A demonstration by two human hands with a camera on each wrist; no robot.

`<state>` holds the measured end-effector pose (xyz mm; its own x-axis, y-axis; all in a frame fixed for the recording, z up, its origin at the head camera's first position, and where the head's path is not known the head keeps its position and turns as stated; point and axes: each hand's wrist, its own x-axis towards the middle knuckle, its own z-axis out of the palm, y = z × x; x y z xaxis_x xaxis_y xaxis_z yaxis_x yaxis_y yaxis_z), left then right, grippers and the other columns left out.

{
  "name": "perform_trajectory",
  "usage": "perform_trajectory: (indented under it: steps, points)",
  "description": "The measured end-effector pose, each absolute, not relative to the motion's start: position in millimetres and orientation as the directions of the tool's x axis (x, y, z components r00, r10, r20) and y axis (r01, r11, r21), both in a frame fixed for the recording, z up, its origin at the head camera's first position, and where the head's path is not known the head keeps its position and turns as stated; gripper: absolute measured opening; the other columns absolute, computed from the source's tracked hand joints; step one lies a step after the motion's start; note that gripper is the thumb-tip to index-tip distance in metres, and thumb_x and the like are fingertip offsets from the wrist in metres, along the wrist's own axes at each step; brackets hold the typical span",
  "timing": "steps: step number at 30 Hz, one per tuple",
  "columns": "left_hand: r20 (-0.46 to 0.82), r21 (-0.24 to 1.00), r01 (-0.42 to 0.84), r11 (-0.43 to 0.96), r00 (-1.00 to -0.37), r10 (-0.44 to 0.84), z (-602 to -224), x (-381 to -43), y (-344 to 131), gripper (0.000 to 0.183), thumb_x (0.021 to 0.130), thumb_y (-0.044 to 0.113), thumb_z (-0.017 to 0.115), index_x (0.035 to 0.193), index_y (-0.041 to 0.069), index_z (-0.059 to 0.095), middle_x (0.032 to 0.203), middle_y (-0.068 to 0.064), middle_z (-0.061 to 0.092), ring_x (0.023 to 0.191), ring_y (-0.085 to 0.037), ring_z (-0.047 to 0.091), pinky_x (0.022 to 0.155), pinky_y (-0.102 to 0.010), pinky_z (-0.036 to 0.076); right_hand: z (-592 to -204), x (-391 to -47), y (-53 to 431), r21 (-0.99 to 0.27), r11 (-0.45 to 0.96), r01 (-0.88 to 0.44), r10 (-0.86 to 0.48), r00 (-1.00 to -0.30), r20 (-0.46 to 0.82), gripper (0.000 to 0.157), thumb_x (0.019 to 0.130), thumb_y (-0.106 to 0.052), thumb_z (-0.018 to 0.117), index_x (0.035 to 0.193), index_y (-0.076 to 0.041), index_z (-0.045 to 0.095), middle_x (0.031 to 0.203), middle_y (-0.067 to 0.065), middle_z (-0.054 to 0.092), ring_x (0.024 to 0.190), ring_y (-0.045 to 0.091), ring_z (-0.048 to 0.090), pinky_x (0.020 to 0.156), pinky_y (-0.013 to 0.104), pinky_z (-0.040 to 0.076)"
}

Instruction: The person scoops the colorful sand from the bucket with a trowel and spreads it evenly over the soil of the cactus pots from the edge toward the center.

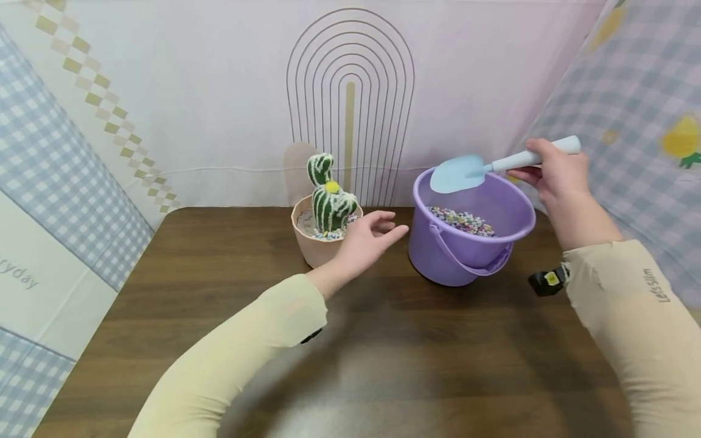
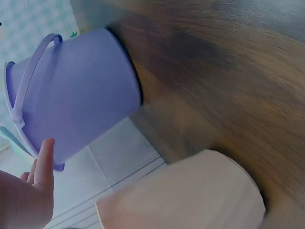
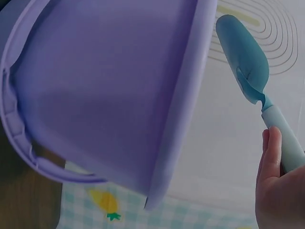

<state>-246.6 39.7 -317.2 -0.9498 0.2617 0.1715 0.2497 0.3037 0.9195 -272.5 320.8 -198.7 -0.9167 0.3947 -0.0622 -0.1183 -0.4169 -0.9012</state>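
My right hand (image 1: 561, 173) grips the pale handle of a light blue trowel (image 1: 459, 174), its blade held over the rim of a purple bucket (image 1: 451, 258). Multicoloured pebbles (image 1: 462, 221) lie inside that bucket. In the right wrist view the trowel (image 3: 245, 57) shows beyond the bucket's rim, with fingers wrapped on its handle. My left hand (image 1: 368, 240) holds nothing, fingers loosely bent, in front of a peach plant pot (image 1: 312, 246). A green knitted cactus (image 1: 330, 210) with white strands and a yellow flower stands in the pot, with grey filling and some pebbles around its base.
Everything stands on a dark wooden table (image 1: 219, 298). Behind it hangs a white cloth (image 1: 230, 103) with an arch pattern, and checked cloths flank both sides. The bucket's handle (image 1: 465, 261) hangs down at its front.
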Motion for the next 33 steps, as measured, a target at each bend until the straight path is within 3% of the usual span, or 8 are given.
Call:
perform_trajectory:
  steps: [5,12,20,23,25,29,31,33]
  points:
    - [0.120,0.953,0.184,0.241,-0.959,0.258,-316.4,-254.0,57.9,0.052,0.085,0.038,0.067,0.129,0.013,0.055,0.119,-0.010,0.064,0.086,-0.020,0.067,0.066,-0.023,0.056,-202.4,-270.3,329.3,-0.911,-0.396,-0.114,0.408,-0.911,-0.063,0.019,0.081,0.005,0.066,0.085,-0.003,0.049,0.063,0.008,0.060,0.057,0.020,0.068,0.053,0.034,0.058]
    - [0.106,0.970,0.146,0.193,-0.973,0.206,-313.8,-263.9,79.2,0.056,0.085,0.039,0.067,0.132,0.013,0.052,0.121,-0.009,0.063,0.089,-0.020,0.067,0.066,-0.024,0.056,-209.0,-271.1,336.4,-0.923,-0.372,-0.098,0.420,-0.904,-0.073,0.019,0.082,0.004,0.064,0.088,-0.004,0.048,0.064,0.007,0.061,0.057,0.020,0.068,0.055,0.032,0.058]
    - [0.128,0.964,0.162,0.211,-0.978,0.167,-313.0,-275.8,94.6,0.060,0.082,0.036,0.071,0.133,0.010,0.051,0.119,-0.009,0.065,0.081,-0.019,0.068,0.063,-0.021,0.056,-215.6,-275.2,334.5,-0.945,-0.311,-0.103,0.451,-0.891,-0.051,0.025,0.080,0.004,0.066,0.090,-0.003,0.044,0.061,0.006,0.061,0.053,0.020,0.068,0.051,0.031,0.057]
    - [0.127,0.966,0.162,0.199,-0.976,0.176,-313.8,-278.9,96.9,0.065,0.079,0.035,0.074,0.135,0.011,0.049,0.122,-0.008,0.064,0.082,-0.018,0.067,0.062,-0.022,0.056,-223.1,-278.3,333.1,-0.990,-0.113,-0.089,0.472,-0.881,0.025,0.019,0.080,0.000,0.065,0.086,-0.003,0.047,0.058,0.000,0.060,0.049,0.014,0.066,0.048,0.027,0.056]
    - [0.125,0.969,0.160,0.190,-0.975,0.183,-314.6,-280.4,97.9,0.067,0.079,0.032,0.075,0.136,0.011,0.047,0.123,-0.008,0.062,0.083,-0.019,0.067,0.062,-0.022,0.056,-230.3,-281.3,333.3,-0.987,0.156,-0.031,0.484,-0.869,0.104,0.015,0.081,-0.008,0.064,0.082,-0.007,0.049,0.054,-0.010,0.056,0.044,0.004,0.062,0.048,0.020,0.055]
    - [0.108,0.974,0.141,0.175,-0.977,0.184,-316.8,-283.0,100.5,0.069,0.078,0.029,0.076,0.138,0.012,0.045,0.124,-0.010,0.061,0.082,-0.021,0.068,0.062,-0.022,0.057,-249.0,-287.1,335.8,-0.740,0.664,0.106,0.432,-0.863,0.263,0.020,0.081,-0.028,0.062,0.080,-0.010,0.055,0.044,-0.026,0.044,0.044,-0.008,0.047,0.052,0.008,0.042]
    - [0.098,0.977,0.130,0.167,-0.978,0.186,-317.3,-284.2,101.4,0.070,0.078,0.028,0.076,0.139,0.012,0.044,0.124,-0.011,0.061,0.083,-0.022,0.069,0.062,-0.023,0.057,-256.9,-288.5,336.3,-0.602,0.792,0.102,0.363,-0.871,0.330,0.026,0.080,-0.032,0.061,0.080,-0.007,0.057,0.041,-0.030,0.040,0.046,-0.002,0.047,0.052,0.009,0.035]
    - [0.090,0.980,0.120,0.157,-0.978,0.189,-317.2,-285.3,101.3,0.071,0.078,0.027,0.076,0.139,0.012,0.044,0.124,-0.011,0.061,0.083,-0.022,0.069,0.062,-0.023,0.057,-261.4,-289.4,335.4,-0.543,0.839,0.036,0.262,-0.901,0.346,0.028,0.082,-0.030,0.062,0.082,-0.002,0.058,0.041,-0.031,0.041,0.046,-0.002,0.048,0.049,0.012,0.036]
